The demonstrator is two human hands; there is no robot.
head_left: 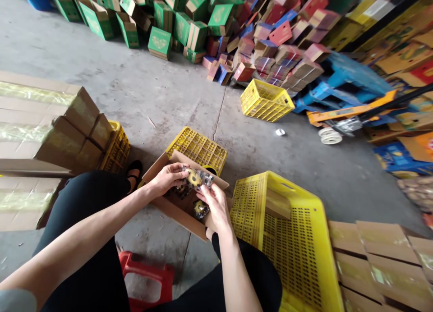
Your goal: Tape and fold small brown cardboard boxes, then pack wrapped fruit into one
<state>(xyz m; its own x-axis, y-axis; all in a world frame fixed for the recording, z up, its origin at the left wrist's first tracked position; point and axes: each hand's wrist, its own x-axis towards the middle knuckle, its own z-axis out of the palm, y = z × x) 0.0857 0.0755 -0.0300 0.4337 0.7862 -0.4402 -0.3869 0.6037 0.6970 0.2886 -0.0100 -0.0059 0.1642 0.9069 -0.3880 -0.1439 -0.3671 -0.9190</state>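
Both hands meet over an open cardboard box [176,213] on the floor between my knees. My left hand [167,176] and my right hand [214,206] are closed on a clear-wrapped packet with a yellow ring-shaped item [198,179], held above the box. More wrapped yellow items [201,209] lie inside the box, partly hidden by my hands.
An upturned yellow crate [199,147] stands behind the box, another yellow crate [287,235] at my right, a third [265,100] farther off. Taped cartons are stacked left [40,131] and right [382,262]. Red stool [145,276] under me. Green and pink boxes piled at the back; a pallet jack [352,113] at right.
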